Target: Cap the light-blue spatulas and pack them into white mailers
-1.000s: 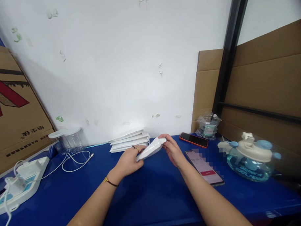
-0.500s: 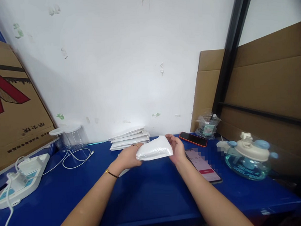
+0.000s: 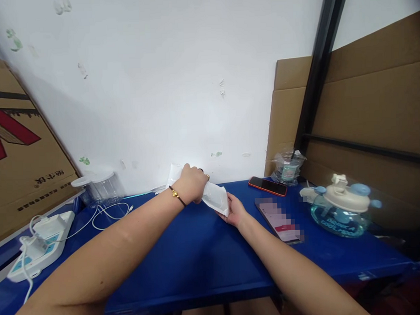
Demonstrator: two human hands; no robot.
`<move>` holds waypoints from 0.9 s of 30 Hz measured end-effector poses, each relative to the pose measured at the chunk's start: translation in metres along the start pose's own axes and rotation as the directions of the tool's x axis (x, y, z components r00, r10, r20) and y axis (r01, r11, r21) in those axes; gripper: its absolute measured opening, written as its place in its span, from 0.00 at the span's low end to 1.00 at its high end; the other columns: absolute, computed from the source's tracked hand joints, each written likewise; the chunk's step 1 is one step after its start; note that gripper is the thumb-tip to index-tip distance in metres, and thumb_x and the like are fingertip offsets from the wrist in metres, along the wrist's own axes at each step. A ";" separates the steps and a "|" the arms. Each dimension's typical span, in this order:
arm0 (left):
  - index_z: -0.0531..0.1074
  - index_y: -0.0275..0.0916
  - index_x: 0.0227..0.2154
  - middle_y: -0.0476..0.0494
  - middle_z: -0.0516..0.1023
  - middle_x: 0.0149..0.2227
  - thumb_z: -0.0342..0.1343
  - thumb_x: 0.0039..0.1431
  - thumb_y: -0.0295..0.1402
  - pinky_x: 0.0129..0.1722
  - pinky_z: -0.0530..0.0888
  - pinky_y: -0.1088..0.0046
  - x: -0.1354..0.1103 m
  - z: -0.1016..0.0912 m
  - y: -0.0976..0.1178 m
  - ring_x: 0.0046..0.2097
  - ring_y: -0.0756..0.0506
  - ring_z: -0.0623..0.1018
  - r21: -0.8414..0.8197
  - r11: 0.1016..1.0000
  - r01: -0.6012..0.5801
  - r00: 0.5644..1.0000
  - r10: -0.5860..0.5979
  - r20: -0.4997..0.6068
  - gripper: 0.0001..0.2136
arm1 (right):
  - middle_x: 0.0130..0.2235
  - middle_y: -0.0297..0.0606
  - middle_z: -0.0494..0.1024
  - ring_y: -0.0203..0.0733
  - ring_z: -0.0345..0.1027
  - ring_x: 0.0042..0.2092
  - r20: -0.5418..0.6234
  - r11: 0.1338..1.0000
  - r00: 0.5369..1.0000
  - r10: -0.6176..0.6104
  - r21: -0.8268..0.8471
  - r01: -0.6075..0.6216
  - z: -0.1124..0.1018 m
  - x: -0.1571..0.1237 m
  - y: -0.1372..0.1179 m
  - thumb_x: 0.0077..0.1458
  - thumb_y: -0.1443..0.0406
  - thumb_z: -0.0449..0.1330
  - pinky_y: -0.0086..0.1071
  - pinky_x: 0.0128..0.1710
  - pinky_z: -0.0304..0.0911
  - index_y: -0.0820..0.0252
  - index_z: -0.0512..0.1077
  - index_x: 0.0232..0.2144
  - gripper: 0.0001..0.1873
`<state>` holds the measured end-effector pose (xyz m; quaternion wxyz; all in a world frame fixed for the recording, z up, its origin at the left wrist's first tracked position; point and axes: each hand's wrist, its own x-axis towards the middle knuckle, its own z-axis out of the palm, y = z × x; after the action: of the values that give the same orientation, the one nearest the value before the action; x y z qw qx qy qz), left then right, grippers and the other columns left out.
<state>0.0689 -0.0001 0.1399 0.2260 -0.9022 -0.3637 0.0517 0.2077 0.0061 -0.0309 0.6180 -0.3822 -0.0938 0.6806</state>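
Note:
Above the blue table I hold a white padded packet (image 3: 216,198) with a smooth, slightly shiny surface. My right hand (image 3: 235,211) supports its right end from below, fingers curled under the edge. Reaching across its upper side, my left hand (image 3: 192,182) is closed on it, fingertips partly hidden behind the knuckles. A white sheet-like part (image 3: 173,173) stands up on the left hand's far side; whether it belongs to the same packet I cannot tell. Behind my left wrist, thin edges of a white stack (image 3: 160,190) peek out, mostly covered.
Right of my hands lie a partly blurred phone (image 3: 279,219) and a red-edged phone (image 3: 267,186). A teal bottle (image 3: 341,208) and a wrapped cup (image 3: 288,167) stand farther right. Clear jars (image 3: 102,189), a white cable (image 3: 110,215) and a power strip (image 3: 44,246) occupy the left.
My left hand has turned over and moved up across the packet, now gripping from above. The packet has tilted, and my right hand has shifted lower and slightly left beneath it.

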 end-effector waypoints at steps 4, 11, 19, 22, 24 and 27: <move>0.73 0.43 0.37 0.40 0.75 0.39 0.68 0.30 0.38 0.49 0.58 0.57 -0.001 -0.010 -0.001 0.44 0.37 0.72 0.046 0.999 -0.007 0.999 0.009 -0.034 0.24 | 0.26 0.35 0.76 0.41 0.72 0.28 -0.052 0.998 0.997 -0.050 -0.031 0.048 0.002 0.000 0.002 0.55 0.56 0.51 0.36 0.28 0.67 0.57 0.69 0.36 0.14; 0.74 0.41 0.36 0.40 0.74 0.40 0.68 0.29 0.38 0.48 0.57 0.57 -0.008 -0.027 -0.006 0.46 0.36 0.69 0.115 0.993 0.008 0.999 -0.004 -0.035 0.24 | 0.26 0.33 0.74 0.39 0.70 0.28 -0.063 0.996 0.994 -0.088 -0.040 0.085 0.003 -0.004 0.004 0.52 0.55 0.56 0.37 0.30 0.69 0.58 0.70 0.35 0.13; 0.73 0.45 0.40 0.41 0.73 0.41 0.66 0.32 0.40 0.51 0.55 0.53 -0.010 -0.026 -0.017 0.48 0.33 0.67 -0.026 1.000 0.016 0.997 -0.018 -0.069 0.26 | 0.14 0.27 0.62 0.30 0.53 0.14 0.054 0.850 0.933 -0.356 -0.396 0.348 0.000 -0.002 0.006 0.46 0.59 0.60 0.23 0.11 0.47 0.59 0.66 0.24 0.10; 0.74 0.45 0.41 0.40 0.73 0.39 0.66 0.31 0.41 0.50 0.57 0.53 -0.015 -0.013 -0.021 0.47 0.34 0.69 -0.067 0.997 0.045 0.999 -0.045 -0.008 0.27 | 0.12 0.25 0.58 0.29 0.49 0.13 0.038 0.776 0.905 -0.424 -0.499 0.385 -0.008 0.002 0.000 0.45 0.57 0.60 0.23 0.12 0.41 0.59 0.64 0.21 0.12; 0.74 0.45 0.41 0.40 0.74 0.39 0.66 0.30 0.42 0.48 0.61 0.55 -0.022 0.003 -0.026 0.45 0.35 0.71 -0.070 0.994 0.089 0.994 -0.084 0.069 0.27 | 0.13 0.26 0.60 0.30 0.51 0.15 0.032 0.668 0.862 -0.505 -0.619 0.414 -0.017 0.004 -0.006 0.46 0.53 0.58 0.25 0.14 0.43 0.59 0.64 0.20 0.16; 0.73 0.46 0.43 0.40 0.74 0.40 0.64 0.32 0.42 0.43 0.67 0.59 -0.038 0.032 -0.037 0.42 0.36 0.73 -0.085 0.984 0.157 0.972 -0.139 0.188 0.28 | 0.13 0.29 0.60 0.34 0.56 0.19 0.051 0.448 0.776 -0.629 -0.792 0.415 -0.030 0.009 -0.016 0.47 0.52 0.57 0.27 0.19 0.47 0.58 0.63 0.15 0.19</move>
<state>0.0092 0.0098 0.1249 0.1498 -0.8742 -0.4513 0.0984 0.2392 0.0076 -0.0456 0.5807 -0.6403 -0.4084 0.2932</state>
